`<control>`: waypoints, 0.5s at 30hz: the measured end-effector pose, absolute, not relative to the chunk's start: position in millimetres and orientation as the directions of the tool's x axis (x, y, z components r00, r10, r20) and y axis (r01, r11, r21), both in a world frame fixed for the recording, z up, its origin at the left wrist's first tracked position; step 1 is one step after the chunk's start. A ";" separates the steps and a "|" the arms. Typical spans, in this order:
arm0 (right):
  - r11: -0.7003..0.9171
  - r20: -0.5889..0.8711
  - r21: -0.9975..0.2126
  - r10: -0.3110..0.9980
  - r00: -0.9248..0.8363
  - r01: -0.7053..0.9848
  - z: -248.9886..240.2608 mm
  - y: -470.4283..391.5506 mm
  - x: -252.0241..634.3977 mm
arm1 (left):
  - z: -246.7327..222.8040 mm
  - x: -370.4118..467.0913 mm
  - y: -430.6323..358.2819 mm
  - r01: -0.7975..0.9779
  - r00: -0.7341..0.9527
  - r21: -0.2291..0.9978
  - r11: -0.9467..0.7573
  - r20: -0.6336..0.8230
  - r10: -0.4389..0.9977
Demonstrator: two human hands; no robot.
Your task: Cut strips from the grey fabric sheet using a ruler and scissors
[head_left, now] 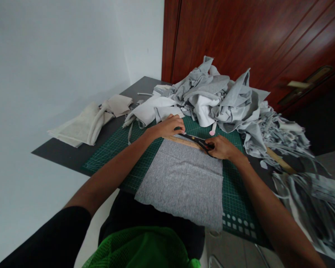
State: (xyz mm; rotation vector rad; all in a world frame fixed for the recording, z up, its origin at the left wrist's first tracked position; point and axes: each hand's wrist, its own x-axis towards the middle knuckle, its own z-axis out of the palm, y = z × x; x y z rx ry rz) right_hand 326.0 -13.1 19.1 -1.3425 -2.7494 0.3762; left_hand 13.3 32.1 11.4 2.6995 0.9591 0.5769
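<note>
A piece of grey fabric (pixel 184 182) lies on the green cutting mat (pixel 237 193), its near edge hanging over the table's front. Across its far end runs a wooden ruler (pixel 184 142). My right hand (pixel 220 146) is closed round the handles of black scissors (pixel 197 140), whose blades point left along the fabric's far edge. Near the blade tips is my left hand (pixel 171 125), its fingers pinched together at the fabric's far left corner; what lies between them is too small to make out.
Grey and white cloth (pixel 220 93) is heaped at the back of the table. Cream cloth pieces (pixel 92 121) lie at the left. Thin cut strips (pixel 281 130) and a bundle of grey strips (pixel 315 208) lie at the right. A wooden door (pixel 240 41) stands behind.
</note>
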 end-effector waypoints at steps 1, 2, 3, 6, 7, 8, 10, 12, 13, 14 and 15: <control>0.592 -0.056 -0.244 0.782 -0.620 0.768 19.1 -13.0 326.1 | 11.6 13.3 31.9 0.555 0.711 0.330 -0.763 0.288 0.642; 0.592 -0.057 -0.243 0.782 -0.621 0.768 19.3 -13.0 326.1 | 11.7 13.4 31.7 0.553 0.712 0.332 -0.764 0.289 0.640; 0.593 -0.058 -0.241 0.782 -0.621 0.768 19.4 -13.1 326.0 | 11.9 13.5 31.5 0.550 0.713 0.332 -0.766 0.290 0.638; 0.596 -0.057 -0.239 0.779 -0.624 0.766 20.0 -13.6 325.3 | 12.0 13.7 31.3 0.544 0.715 0.331 -0.771 0.299 0.632; 0.597 -0.057 -0.243 0.778 -0.625 0.765 20.2 -13.8 325.1 | 11.8 13.8 31.3 0.544 0.715 0.330 -0.772 0.301 0.632; 0.596 -0.056 -0.250 0.778 -0.626 0.763 20.3 -13.9 325.0 | 11.6 13.8 31.2 0.544 0.714 0.328 -0.772 0.302 0.631; 0.593 -0.054 -0.267 0.777 -0.627 0.759 20.3 -13.8 324.7 | 11.2 14.1 31.1 0.545 0.713 0.327 -0.772 0.304 0.632; 0.590 -0.054 -0.280 0.777 -0.627 0.757 20.1 -13.6 324.7 | 10.6 14.3 31.2 0.542 0.711 0.335 -0.771 0.305 0.633; 0.588 -0.055 -0.284 0.778 -0.625 0.757 19.8 -13.4 324.8 | 10.4 14.1 31.6 0.540 0.709 0.344 -0.769 0.307 0.635; 0.586 -0.054 -0.287 0.780 -0.623 0.758 19.6 -13.2 324.9 | 10.1 13.5 32.4 0.537 0.701 0.357 -0.764 0.315 0.640; 0.584 -0.054 -0.291 0.781 -0.622 0.758 19.2 -13.0 325.1 | 9.7 12.4 33.6 0.535 0.688 0.375 -0.757 0.328 0.648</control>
